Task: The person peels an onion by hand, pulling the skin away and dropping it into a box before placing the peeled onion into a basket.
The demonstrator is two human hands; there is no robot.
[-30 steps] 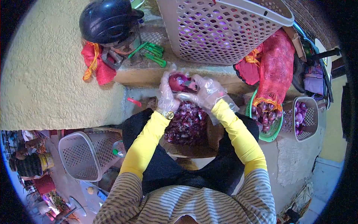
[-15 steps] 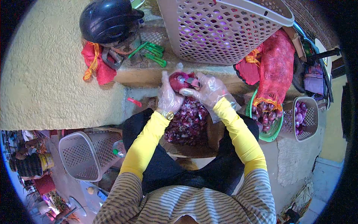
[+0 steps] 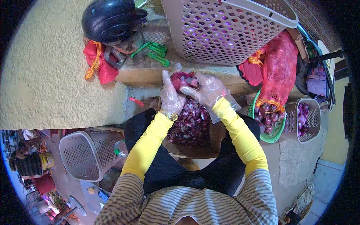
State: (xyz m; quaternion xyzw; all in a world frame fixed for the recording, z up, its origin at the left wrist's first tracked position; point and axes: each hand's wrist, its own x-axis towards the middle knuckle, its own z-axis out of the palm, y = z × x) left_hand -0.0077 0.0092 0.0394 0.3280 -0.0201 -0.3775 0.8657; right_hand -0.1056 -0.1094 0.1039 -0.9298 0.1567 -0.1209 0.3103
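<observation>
My left hand [image 3: 172, 98], in a clear plastic glove, is closed around a red onion [image 3: 177, 80] from the left. My right hand [image 3: 208, 90], gloved the same way, is closed against the onion's right side. Between its fingers and the onion shows a small pinkish-grey piece, seemingly a small knife [image 3: 193, 82], mostly hidden. Below both hands, between my knees, a box [image 3: 216, 135] holds a heap of purple onion skins [image 3: 188, 125].
A large perforated basket [image 3: 225, 41] of onions stands on the ledge ahead. Green plastic tools [image 3: 157, 52] and a dark helmet [image 3: 108, 20] sit left of it. To the right are a red mesh sack [image 3: 277, 71], a green basket [image 3: 276, 135] and a grey basket [image 3: 315, 122].
The onion appears slightly turned between my hands, and my right fingers have shifted a little over it. The whole view has moved slightly.
</observation>
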